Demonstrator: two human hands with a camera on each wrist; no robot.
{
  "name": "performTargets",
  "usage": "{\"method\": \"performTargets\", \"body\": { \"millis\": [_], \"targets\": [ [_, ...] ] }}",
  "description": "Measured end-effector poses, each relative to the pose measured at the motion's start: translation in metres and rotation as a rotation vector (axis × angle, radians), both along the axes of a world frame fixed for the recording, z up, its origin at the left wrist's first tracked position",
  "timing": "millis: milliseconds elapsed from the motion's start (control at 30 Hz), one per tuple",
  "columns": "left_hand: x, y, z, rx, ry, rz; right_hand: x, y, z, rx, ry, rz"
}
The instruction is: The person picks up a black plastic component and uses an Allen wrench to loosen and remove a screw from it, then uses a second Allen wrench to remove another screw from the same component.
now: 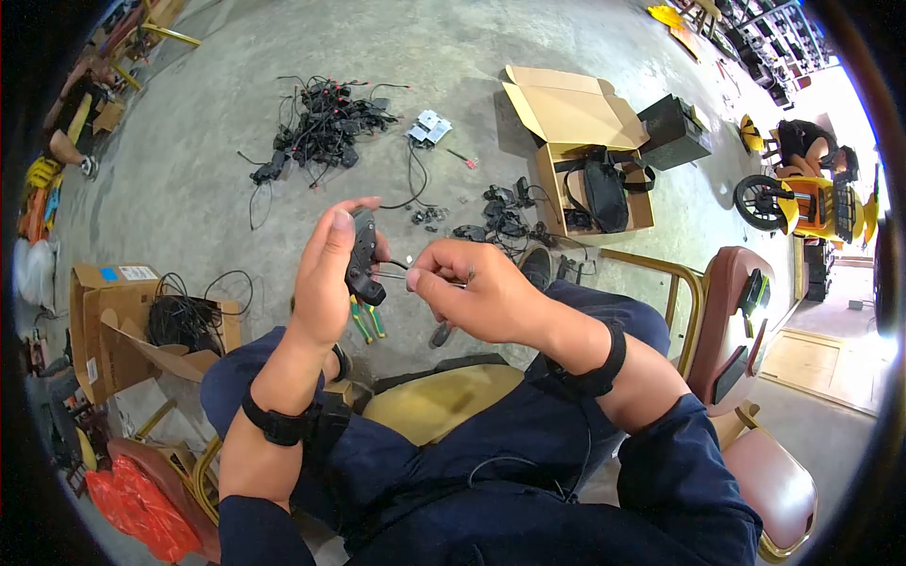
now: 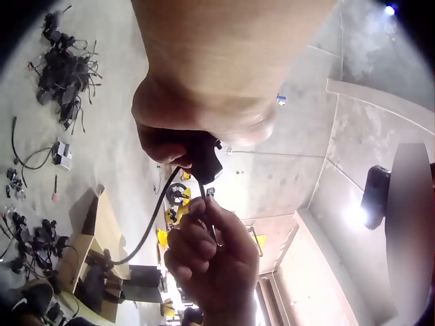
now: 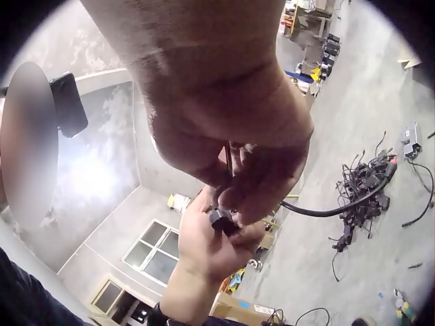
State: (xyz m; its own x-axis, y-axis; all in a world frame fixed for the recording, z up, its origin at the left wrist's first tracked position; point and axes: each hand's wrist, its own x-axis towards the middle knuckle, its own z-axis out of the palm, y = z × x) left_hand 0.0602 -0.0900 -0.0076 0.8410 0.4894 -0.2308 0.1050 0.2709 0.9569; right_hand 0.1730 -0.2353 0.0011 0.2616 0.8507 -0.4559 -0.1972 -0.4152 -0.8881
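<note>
My left hand (image 1: 324, 283) is raised in front of the knees and grips a black plastic part (image 1: 362, 257) between thumb and fingers. From that part runs a black cable (image 2: 162, 198), seen looping down in the left wrist view. My right hand (image 1: 491, 294) pinches a thin metal rod (image 1: 391, 274) between thumb and curled forefinger. The rod points at the lower side of the black part, its far end right at it. In the right wrist view my own fingers cover much of the part. I cannot tell what tool the rod belongs to.
On the concrete floor lie a tangle of black cabled parts (image 1: 326, 127), a silver box (image 1: 429, 128) and smaller black pieces (image 1: 505, 212). An open cardboard box (image 1: 555, 193) holds a black bag. Green-handled pliers (image 1: 363, 323) lie below my hands. Another cardboard box (image 1: 92, 330) stands left, a chair (image 1: 722, 311) right.
</note>
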Motion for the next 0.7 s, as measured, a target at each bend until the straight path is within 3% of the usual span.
{"method": "performTargets", "body": {
  "millis": [67,200,267,300,367,500,567,600,667,700],
  "targets": [
    [0.000,-0.002,0.000,0.065,0.014,0.027,-0.003,-0.001,-0.012,0.378,-0.732,0.007],
    [-0.001,-0.005,-0.002,0.188,0.016,0.019,-0.004,-0.003,-0.012,0.397,-0.950,0.063],
    [0.000,-0.005,-0.005,0.279,0.010,-0.017,-0.005,-0.002,-0.005,0.093,-0.270,0.033],
    [0.000,-0.006,-0.003,0.279,0.008,-0.019,-0.003,-0.001,-0.004,0.093,-0.272,0.031],
    [0.000,-0.008,0.000,0.265,0.009,0.033,0.000,0.001,-0.003,-0.079,0.472,-0.089],
    [0.000,-0.006,-0.004,0.280,0.002,0.047,-0.004,0.001,-0.005,-0.076,0.545,-0.087],
    [-0.001,-0.003,-0.007,0.225,0.011,0.018,-0.012,0.000,-0.004,0.031,-0.117,-0.010],
    [-0.001,-0.003,-0.008,0.227,0.012,0.021,-0.012,0.000,-0.006,0.033,-0.117,-0.006],
    [0.000,-0.003,-0.009,0.105,0.044,0.011,-0.009,-0.004,-0.010,0.220,-0.591,0.144],
    [0.000,-0.003,-0.008,0.105,0.044,0.010,-0.009,-0.004,-0.009,0.220,-0.591,0.144]
  ]
}}
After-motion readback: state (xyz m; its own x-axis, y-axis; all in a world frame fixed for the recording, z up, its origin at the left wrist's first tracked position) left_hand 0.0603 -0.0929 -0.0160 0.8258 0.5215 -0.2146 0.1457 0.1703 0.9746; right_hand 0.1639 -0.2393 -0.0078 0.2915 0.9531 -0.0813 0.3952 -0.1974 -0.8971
